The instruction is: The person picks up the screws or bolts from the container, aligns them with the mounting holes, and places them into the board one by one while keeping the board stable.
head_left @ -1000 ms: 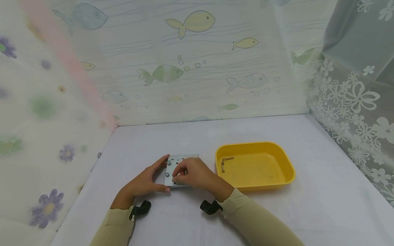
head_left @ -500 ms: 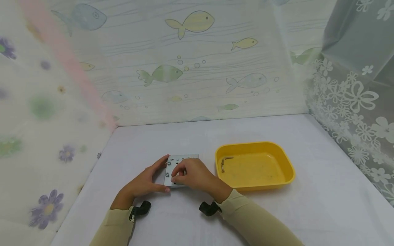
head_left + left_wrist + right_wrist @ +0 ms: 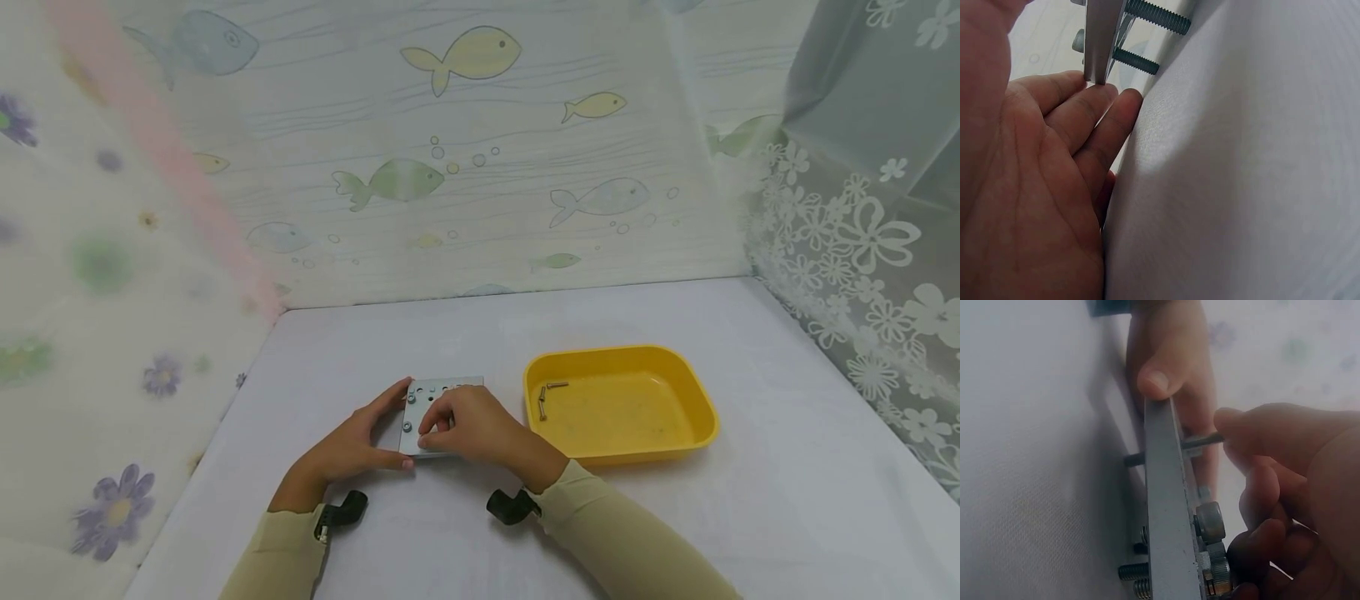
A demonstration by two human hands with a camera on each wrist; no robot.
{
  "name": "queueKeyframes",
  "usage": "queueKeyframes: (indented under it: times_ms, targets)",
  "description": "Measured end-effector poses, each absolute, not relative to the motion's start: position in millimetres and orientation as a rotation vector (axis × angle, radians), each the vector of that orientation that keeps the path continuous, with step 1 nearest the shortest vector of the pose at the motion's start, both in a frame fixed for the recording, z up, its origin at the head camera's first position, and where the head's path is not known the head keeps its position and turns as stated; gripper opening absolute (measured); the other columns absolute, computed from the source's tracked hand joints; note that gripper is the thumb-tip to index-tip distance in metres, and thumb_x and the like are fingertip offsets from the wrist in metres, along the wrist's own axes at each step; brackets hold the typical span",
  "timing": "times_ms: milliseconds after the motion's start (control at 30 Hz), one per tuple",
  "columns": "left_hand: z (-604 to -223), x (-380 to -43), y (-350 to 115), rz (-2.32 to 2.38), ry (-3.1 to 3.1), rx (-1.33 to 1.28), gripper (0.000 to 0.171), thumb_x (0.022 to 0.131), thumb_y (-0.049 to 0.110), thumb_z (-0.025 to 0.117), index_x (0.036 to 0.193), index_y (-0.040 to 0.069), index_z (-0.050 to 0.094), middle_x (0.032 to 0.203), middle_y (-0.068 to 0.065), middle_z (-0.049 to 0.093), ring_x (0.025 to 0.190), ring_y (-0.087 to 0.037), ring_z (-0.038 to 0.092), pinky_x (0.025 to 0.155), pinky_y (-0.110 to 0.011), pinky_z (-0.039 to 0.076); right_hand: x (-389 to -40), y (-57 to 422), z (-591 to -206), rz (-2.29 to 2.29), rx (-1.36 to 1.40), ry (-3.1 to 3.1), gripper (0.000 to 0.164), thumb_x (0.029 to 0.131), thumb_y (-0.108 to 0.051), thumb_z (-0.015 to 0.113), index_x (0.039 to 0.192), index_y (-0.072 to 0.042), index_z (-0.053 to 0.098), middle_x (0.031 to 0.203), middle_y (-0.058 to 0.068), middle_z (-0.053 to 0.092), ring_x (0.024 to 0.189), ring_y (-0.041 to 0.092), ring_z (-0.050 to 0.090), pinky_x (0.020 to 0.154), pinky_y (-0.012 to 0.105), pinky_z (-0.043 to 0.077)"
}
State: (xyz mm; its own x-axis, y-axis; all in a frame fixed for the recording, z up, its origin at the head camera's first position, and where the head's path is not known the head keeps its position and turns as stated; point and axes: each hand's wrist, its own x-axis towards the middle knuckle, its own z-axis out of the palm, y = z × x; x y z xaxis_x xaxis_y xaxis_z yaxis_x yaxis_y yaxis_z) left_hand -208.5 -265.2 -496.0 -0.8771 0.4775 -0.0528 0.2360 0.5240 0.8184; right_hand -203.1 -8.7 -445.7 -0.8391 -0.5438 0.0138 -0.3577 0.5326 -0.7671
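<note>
A silver metal plate with holes lies in front of me, raised slightly on bolts that pass through it. My left hand grips its left end, thumb at the near edge and fingers at the far edge. On the plate's upper side, my right hand pinches a thin screw between thumb and forefinger. That screw stands against the plate's face, its head hidden by the fingertips. Knurled bolt heads sit on the same face. Threaded bolt ends stick out underneath, close to the white cloth.
To the right stands a yellow tray with several small screws in its left part. White cloth covers the table. A fish-patterned curtain hangs behind, with other curtains at both sides.
My right thumb and fingertips shift very slightly over the plate, still pinching the screw. The left hand, plate and tray stay in place.
</note>
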Motion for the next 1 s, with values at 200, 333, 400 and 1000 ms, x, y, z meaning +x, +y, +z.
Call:
queueKeyframes:
  times_ms: [200, 333, 400, 1000]
  targets:
    - [-497.7, -209.2, -265.3, 1.265, 2.503, 0.596, 0.124, 0.071, 0.041, 0.096, 0.167, 0.030, 0.019, 0.159, 0.003, 0.046, 0.157, -0.027, 0.025, 0.123, -0.068, 0.009, -202.9, -9.4, -448.2, -1.217, -0.763, 2.582, 0.004, 0.088, -0.028, 0.084, 0.091, -0.029, 0.081, 0.071, -0.011, 0.060, 0.069, 0.006, 0.053, 0.057, 0.021, 0.043]
    - [-497.7, -209.4, -265.1, 1.267, 2.499, 0.579, 0.125, 0.070, 0.043, 0.096, 0.167, 0.031, 0.019, 0.159, 0.007, 0.046, 0.157, -0.022, 0.024, 0.125, -0.065, 0.009, -202.4, -8.9, -448.1, -1.219, -0.762, 2.584, 0.004, 0.088, -0.029, 0.084, 0.090, -0.030, 0.081, 0.070, -0.011, 0.059, 0.069, 0.006, 0.053, 0.057, 0.021, 0.043]
    - [-497.7, -209.3, -264.9, 1.263, 2.502, 0.582, 0.124, 0.070, 0.043, 0.096, 0.167, 0.031, 0.019, 0.159, 0.007, 0.046, 0.157, -0.022, 0.024, 0.125, -0.065, 0.009, -202.2, -8.9, -447.8, -1.214, -0.769, 2.575, 0.004, 0.087, -0.028, 0.085, 0.088, -0.030, 0.081, 0.069, -0.011, 0.059, 0.070, 0.006, 0.053, 0.058, 0.021, 0.043]
    - [-496.5, -208.2, -264.4, 1.269, 2.511, 0.608, 0.124, 0.071, 0.042, 0.095, 0.167, 0.029, 0.018, 0.160, 0.002, 0.046, 0.157, -0.026, 0.026, 0.124, -0.066, 0.009, -205.1, -5.3, -446.8, -1.131, -0.875, 2.568, 0.003, 0.085, -0.027, 0.085, 0.087, -0.026, 0.082, 0.062, -0.013, 0.057, 0.066, 0.004, 0.051, 0.060, 0.020, 0.038]
